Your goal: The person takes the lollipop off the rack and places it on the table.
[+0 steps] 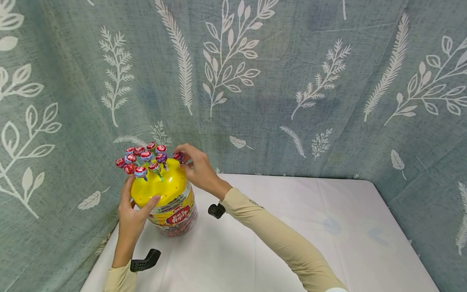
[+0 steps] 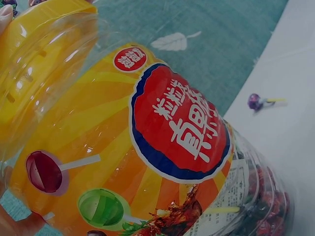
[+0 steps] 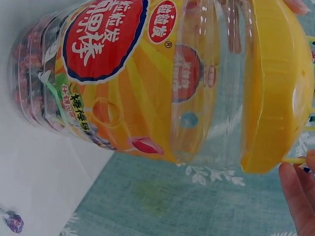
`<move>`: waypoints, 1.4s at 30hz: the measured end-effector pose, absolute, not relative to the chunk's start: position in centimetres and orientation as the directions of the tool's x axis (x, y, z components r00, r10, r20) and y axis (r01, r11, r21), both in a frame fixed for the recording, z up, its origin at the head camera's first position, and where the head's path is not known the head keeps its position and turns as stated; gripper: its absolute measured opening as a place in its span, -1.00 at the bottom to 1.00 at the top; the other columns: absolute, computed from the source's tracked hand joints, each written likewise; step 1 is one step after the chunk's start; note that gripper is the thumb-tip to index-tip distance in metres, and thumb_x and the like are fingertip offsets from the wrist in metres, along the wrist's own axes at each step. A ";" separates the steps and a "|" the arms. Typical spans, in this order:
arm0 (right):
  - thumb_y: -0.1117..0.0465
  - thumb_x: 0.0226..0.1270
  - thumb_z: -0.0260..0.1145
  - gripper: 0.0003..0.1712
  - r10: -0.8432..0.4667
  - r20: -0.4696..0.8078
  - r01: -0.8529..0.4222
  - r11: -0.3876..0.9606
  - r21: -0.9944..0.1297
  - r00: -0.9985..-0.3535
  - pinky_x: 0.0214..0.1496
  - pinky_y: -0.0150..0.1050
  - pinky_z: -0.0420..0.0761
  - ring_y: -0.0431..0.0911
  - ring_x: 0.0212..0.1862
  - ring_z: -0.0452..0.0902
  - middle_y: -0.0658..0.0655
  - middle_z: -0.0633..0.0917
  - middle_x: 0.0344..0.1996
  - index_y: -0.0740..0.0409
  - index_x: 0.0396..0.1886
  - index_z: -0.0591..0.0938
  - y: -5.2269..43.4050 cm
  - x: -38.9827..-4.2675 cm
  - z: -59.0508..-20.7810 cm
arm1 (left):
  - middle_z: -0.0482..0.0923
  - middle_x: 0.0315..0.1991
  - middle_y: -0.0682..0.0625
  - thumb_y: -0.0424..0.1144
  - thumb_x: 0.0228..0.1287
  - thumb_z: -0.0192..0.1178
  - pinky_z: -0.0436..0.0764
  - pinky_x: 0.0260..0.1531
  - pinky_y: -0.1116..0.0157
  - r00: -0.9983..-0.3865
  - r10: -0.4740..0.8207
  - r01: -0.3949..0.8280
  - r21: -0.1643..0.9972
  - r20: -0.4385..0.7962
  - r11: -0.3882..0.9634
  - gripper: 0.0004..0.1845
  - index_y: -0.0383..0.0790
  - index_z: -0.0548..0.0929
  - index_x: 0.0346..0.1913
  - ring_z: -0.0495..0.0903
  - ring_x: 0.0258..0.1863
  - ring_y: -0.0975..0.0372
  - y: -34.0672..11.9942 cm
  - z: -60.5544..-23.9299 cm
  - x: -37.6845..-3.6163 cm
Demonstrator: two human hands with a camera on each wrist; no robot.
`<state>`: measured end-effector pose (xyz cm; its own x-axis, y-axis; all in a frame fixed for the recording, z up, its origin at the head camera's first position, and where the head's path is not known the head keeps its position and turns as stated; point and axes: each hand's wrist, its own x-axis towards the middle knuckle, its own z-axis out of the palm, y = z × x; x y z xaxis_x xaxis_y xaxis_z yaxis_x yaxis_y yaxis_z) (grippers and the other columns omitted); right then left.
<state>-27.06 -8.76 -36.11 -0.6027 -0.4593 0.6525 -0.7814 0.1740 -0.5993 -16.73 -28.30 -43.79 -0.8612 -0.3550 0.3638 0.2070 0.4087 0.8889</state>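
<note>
A clear plastic jar (image 1: 180, 217) with a yellow and red printed label stands at the table's left side. Its yellow lid (image 1: 166, 188) has small holes, and several wrapped lollipops (image 1: 146, 156) stick up from it. My left hand (image 1: 131, 215) grips the lid from the left, thumb at the front and fingers at the side. At the lid's far right edge my right hand (image 1: 200, 168) pinches a purple-wrapped lollipop (image 1: 177, 156). Its yellow stick (image 3: 294, 160) meets the lid's edge; whether it sits in a hole I cannot tell. More lollipops (image 2: 266, 196) lie in the jar's bottom.
A loose purple lollipop (image 2: 255, 102) lies on the white tabletop (image 1: 292, 227) beside the jar. Grey-green curtains (image 1: 270, 81) with white leaf prints hang behind the table and along its sides.
</note>
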 end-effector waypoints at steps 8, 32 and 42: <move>0.57 0.22 0.17 -0.60 -0.394 0.740 -0.826 0.104 -0.554 -0.546 -0.33 -0.46 0.56 -0.09 -0.29 0.53 0.15 0.57 -0.21 0.22 0.03 0.46 -8.2 -27.2 -34.4 | 0.13 0.38 0.15 -0.30 0.11 0.35 0.18 0.25 0.01 -0.860 -0.354 0.211 0.888 0.367 0.410 -0.10 0.24 0.12 0.44 0.19 0.25 0.25 -28.1 -43.6 -16.5; 0.51 0.16 0.29 -0.56 -0.328 0.629 -0.695 0.142 -0.705 -0.705 -0.37 -0.32 0.60 -0.02 -0.32 0.57 0.26 0.61 -0.30 0.26 0.05 0.48 -3.2 -26.2 -33.0 | 0.18 0.37 0.16 -0.29 0.13 0.33 0.21 0.23 0.17 -0.853 -0.363 0.216 0.887 0.375 0.408 -0.13 0.26 0.13 0.43 0.22 0.21 0.26 -28.1 -43.7 -16.7; 0.46 0.15 0.33 -0.53 -0.299 0.576 -0.636 0.163 -0.754 -0.760 -0.45 -0.33 0.57 -0.08 -0.37 0.58 0.19 0.60 -0.37 0.13 0.06 0.51 -0.9 -28.0 -35.9 | 0.20 0.36 0.15 -0.29 0.15 0.32 0.29 0.17 0.27 -0.852 -0.375 0.203 0.891 0.365 0.407 -0.13 0.29 0.11 0.44 0.25 0.19 0.28 -28.0 -43.9 -16.8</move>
<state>-28.01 -0.87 -35.93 -0.7605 -0.2993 0.5763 -0.6359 0.1634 -0.7543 -16.85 -27.97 -43.86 -0.8522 -0.3748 0.3652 0.2027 0.4069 0.8907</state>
